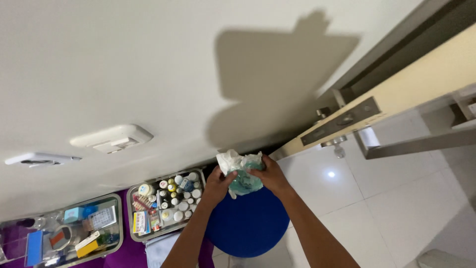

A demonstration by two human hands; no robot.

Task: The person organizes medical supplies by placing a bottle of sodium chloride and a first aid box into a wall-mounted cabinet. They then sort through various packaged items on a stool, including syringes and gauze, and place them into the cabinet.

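Both clenched on a crumpled white-and-teal bundle (241,172): left hand (216,187) and right hand (270,174), above a blue round stool (248,223), near a tray of small bottles (166,203).

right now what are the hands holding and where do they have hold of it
Both hands hold a crumpled bundle of white and teal plastic. The left hand pinches its lower left edge; the right hand takes it from the right side, above a round blue bin.

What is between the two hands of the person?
In the head view, a crumpled white and teal plastic bundle sits between the left hand and the right hand; both hands hold it, above a blue round seat.
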